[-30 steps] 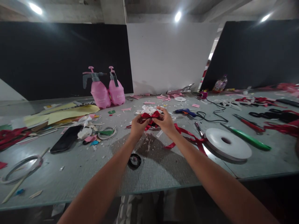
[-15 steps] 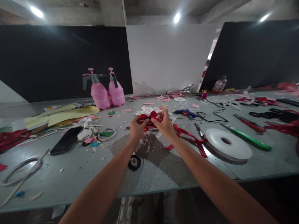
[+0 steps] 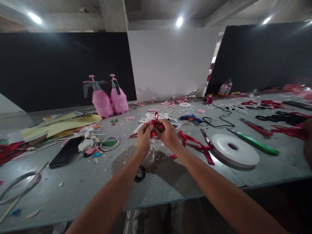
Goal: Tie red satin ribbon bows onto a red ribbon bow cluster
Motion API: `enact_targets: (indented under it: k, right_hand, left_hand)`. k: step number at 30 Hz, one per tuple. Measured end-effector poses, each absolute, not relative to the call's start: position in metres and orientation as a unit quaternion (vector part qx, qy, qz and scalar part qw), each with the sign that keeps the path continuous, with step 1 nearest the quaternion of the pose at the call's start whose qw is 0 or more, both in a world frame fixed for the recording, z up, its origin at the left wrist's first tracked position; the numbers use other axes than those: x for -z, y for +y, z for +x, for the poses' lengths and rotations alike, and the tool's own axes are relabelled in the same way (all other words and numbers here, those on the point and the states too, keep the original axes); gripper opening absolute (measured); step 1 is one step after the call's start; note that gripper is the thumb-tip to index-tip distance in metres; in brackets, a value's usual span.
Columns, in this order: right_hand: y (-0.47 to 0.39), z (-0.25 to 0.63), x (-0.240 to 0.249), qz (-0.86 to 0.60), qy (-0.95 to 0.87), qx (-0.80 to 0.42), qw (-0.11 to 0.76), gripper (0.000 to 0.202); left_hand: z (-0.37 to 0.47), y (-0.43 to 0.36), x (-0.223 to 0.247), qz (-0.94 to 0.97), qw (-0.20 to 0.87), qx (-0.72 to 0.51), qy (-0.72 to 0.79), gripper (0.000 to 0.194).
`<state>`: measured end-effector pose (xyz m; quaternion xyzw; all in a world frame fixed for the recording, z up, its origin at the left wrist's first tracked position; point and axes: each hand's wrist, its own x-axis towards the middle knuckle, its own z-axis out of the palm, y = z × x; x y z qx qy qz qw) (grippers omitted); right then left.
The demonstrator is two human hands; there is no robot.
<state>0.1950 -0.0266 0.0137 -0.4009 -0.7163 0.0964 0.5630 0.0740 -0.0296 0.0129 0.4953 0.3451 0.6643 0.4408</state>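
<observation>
A red ribbon bow (image 3: 152, 123) is pinched between both hands above the middle of the table, one small loop standing up. My left hand (image 3: 144, 136) has its thumb and fingers closed on the bow's left side. On the other side, my right hand (image 3: 168, 132) is closed on it with curled fingers, which hide part of the ribbon. White scraps (image 3: 157, 117) lie just behind the hands. A length of red ribbon (image 3: 195, 146) trails on the table to the right, and a black tape roll (image 3: 140, 174) sits below my left wrist.
To the right are a white ribbon spool (image 3: 219, 144), a green-handled tool (image 3: 258, 144), a blue glue gun (image 3: 190, 118) with a black cord, and red-handled scissors (image 3: 255, 126). Two pink spray bottles (image 3: 119, 102), a phone (image 3: 66, 152) and yellow sheets (image 3: 73, 124) are on the left.
The bow has turned in my fingers: its spread loops faced me, and now it looks narrower with a loop upright. My right hand's raised fingers have curled in. The view has shifted slightly.
</observation>
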Motion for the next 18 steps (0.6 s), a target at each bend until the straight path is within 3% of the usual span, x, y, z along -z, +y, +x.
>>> enact_targets:
  k: [3, 8, 14, 18]
  right_hand:
    - [-0.024, 0.2, -0.015, -0.406, -0.691, -0.134, 0.584, 0.018]
    - [-0.016, 0.205, -0.017, -0.435, -0.628, -0.228, 0.605, 0.021]
    - [-0.004, 0.188, -0.015, -0.43, -0.601, -0.379, 0.557, 0.033]
    - [0.003, 0.152, -0.006, -0.416, -0.624, -0.479, 0.456, 0.035]
  left_hand:
    - [0.075, -0.034, -0.016, 0.534, 0.408, -0.657, 0.34, 0.02]
    - [0.067, -0.047, -0.044, 0.602, 0.25, -0.657, 0.38, 0.01]
    - [0.052, -0.156, -0.094, 0.807, 0.338, -0.399, 0.275, 0.037]
    - [0.012, -0.244, -0.054, 0.817, 0.285, -0.424, 0.266, 0.041]
